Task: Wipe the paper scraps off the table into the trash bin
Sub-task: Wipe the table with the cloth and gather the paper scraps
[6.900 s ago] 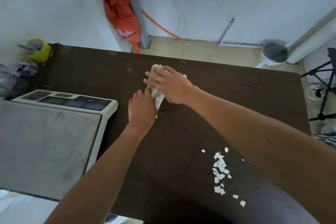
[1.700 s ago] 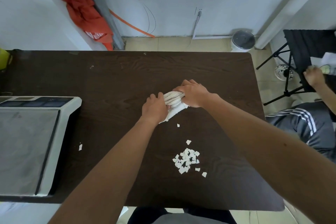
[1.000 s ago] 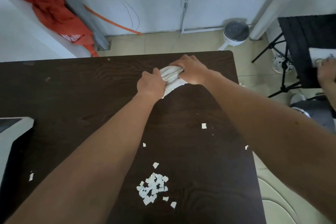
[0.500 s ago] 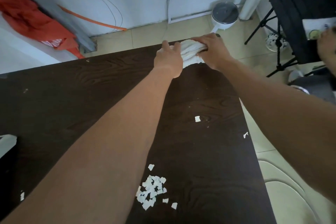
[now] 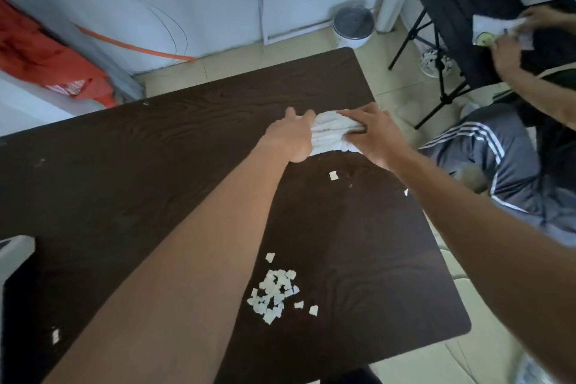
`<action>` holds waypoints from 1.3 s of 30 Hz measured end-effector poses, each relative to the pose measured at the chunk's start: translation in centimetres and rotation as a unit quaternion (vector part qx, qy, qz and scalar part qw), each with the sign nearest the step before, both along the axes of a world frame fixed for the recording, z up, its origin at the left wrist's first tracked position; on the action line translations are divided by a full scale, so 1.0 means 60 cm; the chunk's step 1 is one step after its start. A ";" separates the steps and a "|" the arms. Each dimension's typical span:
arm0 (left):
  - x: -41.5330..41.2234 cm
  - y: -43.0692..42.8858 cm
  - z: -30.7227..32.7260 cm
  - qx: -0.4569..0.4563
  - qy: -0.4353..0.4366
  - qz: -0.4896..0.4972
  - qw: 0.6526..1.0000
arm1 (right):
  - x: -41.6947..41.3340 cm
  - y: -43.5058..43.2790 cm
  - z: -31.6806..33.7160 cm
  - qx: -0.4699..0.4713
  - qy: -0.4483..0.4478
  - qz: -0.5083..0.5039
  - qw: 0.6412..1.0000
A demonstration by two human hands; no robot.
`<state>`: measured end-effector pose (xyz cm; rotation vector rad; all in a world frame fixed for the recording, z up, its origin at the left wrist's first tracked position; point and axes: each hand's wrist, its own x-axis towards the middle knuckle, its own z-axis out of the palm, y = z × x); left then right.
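Orange-red fabric (image 5: 40, 62) hangs bunched against the far left wall, with an orange cable (image 5: 137, 48) trailing from it along the floor. The corner of a white device (image 5: 15, 251) shows at the left edge, resting on the dark wood-grain worktop (image 5: 140, 159). One stray scrap (image 5: 55, 336) lies near it at the near left.

The main pile of paper scraps (image 5: 274, 291) sits on the near middle of the worktop, small white pieces packed close, with a few loose ones just to its right. Further away, the left hand (image 5: 290, 140) grips the left end of a rolled white cloth (image 5: 330, 134). Its thumb lies over the roll and its other fingers are hidden behind the back of the hand. The right hand (image 5: 374, 137) holds the right end, with its fingers (image 5: 358, 117) laid across the top of the cloth and its thumb closed in below. The cloth rests on the worktop close to the far right edge. A single scrap (image 5: 333, 175) lies just nearer than the cloth, and another (image 5: 406, 192) sits at the right edge beside the right forearm.

On the floor beyond the far right corner stands the white round trash bin (image 5: 353, 26), well apart from the scraps. Its top is dark grey, and I cannot tell what it holds. To the right, another person (image 5: 498, 162) in grey striped trousers sits by a black folding stand (image 5: 461, 6).
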<state>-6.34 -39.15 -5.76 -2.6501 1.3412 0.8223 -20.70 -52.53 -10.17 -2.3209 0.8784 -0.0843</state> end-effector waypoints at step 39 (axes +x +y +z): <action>-0.133 0.280 0.036 -0.150 -0.250 -0.197 0.936 | -0.166 0.379 0.012 -0.090 0.051 -0.115 0.988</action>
